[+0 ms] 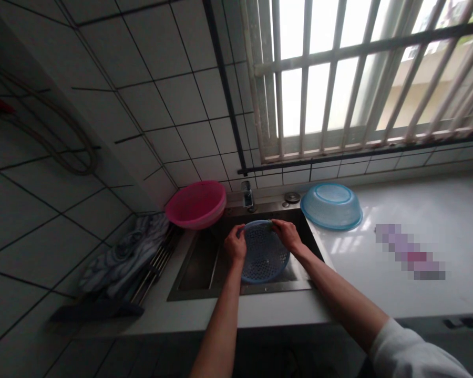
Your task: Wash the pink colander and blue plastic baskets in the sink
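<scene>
Under and past both hands, spreading R: long, glossy white countertop [402, 202]. Set into it, below hands: rectangular brushed stainless-steel sink [205, 297]; good to work well inside its edges, so any drips land in steel, not on counter. Beyond L hand, a bit L: wide, round, bright pink plastic basin [197, 205], close to sink's far L corner; watch for bumps when lifting that way. R of R hand, slightly beyond: translucent light-blue plastic bowl [333, 207], upside down on counter; mind R forearm if swinging out.

Btwn hands, in sink area: round, blue, perforated plastic colander [262, 254], open side up; can't tell if resting on sink floor. L hand [235, 244] pinching rim on L side; R hand [287, 234] gripping rim at far R, fingers curled over. Best w/ equal lift both sides, wrists loose, rim level; R grip farther fwd than L, so watch for twist. Thin rim likely to flex, esp. if loaded.

Just beyond, approx. midway btwn hands: small chrome faucet [247, 194]; leave clearance there.
</scene>
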Tool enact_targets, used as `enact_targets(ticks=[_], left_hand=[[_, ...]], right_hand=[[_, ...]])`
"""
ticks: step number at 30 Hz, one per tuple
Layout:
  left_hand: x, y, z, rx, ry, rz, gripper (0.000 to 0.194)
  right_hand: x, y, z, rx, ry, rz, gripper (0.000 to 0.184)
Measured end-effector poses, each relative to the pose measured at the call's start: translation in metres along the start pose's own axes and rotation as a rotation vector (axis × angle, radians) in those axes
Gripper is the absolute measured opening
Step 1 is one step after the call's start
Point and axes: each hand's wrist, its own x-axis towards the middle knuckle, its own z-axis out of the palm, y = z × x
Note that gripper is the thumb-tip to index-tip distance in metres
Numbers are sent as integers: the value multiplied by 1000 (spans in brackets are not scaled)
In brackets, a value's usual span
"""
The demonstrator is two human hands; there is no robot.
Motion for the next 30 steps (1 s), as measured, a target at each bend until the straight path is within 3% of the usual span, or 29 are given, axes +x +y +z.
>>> enact_targets(ticks=[4, 9, 11, 14, 16, 20, 26, 30], left_hand=[[0, -1, 3, -27, -26, 8, 18], [-6, 7, 10, -56, -186, 168, 18], [-6, 7, 8, -54, -150, 148, 19], [-2, 2, 2, -12, 12, -8, 19], [1, -2, -1, 24, 59, -78, 19], [4, -7, 0, 87, -70, -86, 18], [0, 1, 4, -55, -262, 167, 37], [-1, 5, 0, -28, -259, 82, 24]], right_hand=[[-2, 7, -1, -32, 23, 14, 32], [-4, -10, 11, -68, -94, -121, 32], [-2, -10, 12, -62, -78, -120, 33], [0, -1, 5, -44, 10, -29, 31], [1, 8, 0, -45, 47, 18, 30], [1, 13, -6, -34, 36, -3, 31], [0, -6, -4, 3, -102, -107, 34], [-1, -13, -4, 47, -141, -121, 34]])
